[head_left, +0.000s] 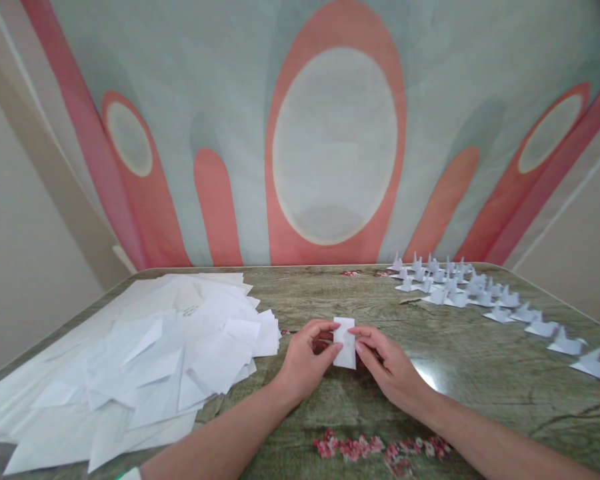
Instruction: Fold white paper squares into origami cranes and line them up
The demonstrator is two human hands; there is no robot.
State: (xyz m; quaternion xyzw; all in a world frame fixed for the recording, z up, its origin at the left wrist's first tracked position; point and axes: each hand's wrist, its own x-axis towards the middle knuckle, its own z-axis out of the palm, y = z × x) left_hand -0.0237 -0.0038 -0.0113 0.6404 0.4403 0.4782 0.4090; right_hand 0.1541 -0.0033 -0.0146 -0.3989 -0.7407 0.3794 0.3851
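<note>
A small folded white paper (pixel 345 347), a narrow upright rectangle, is held up in the middle of the view just above the table. My left hand (pixel 307 353) pinches its left edge between thumb and fingers. From the other side my right hand (pixel 387 367) grips the right edge, thumb and index finger close together. Both hands are closed on the same piece.
White paper sheets (pixel 180 360) lie in a loose, spread pile at the left. Several folded white paper birds (pixel 475 287) stand in rows at the back right. The wood-patterned tabletop (pixel 290 293) carries printed pink flowers; a patterned backdrop (pixel 250 100) hangs behind it.
</note>
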